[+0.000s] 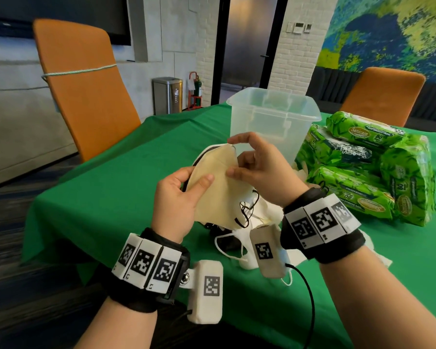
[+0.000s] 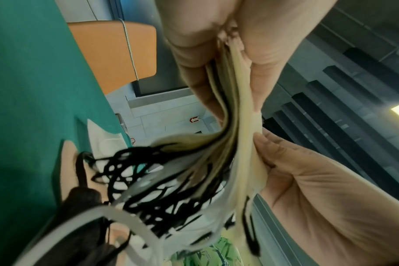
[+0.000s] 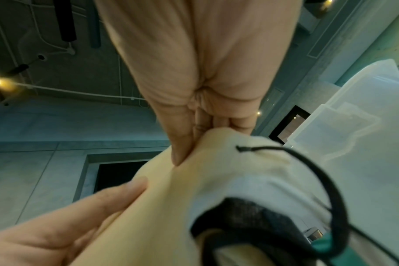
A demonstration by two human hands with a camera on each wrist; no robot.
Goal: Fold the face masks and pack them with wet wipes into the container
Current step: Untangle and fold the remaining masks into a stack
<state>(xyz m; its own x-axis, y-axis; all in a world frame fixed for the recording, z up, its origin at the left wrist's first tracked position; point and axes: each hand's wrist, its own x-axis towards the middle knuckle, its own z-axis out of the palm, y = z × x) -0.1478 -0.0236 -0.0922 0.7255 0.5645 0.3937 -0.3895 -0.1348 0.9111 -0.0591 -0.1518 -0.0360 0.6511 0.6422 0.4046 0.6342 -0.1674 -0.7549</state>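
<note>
Beige face mask [image 1: 213, 187] held above the table, pinched by left hand [image 1: 176, 197] and right hand [image 1: 259, 165].

1. My left hand [image 1: 179, 197] is raised, thumb pressed flat across the front, fingers curled behind what it grips.
2. My right hand [image 1: 258, 167] pinches with thumb and forefinger, wrist bent, other fingers loosely arched.
3. Both forearms angle inward.

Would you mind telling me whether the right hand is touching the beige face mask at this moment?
Touching. In the head view the right hand pinches the beige face mask at its top edge; the right wrist view shows fingertips pressed into the fabric.
</note>
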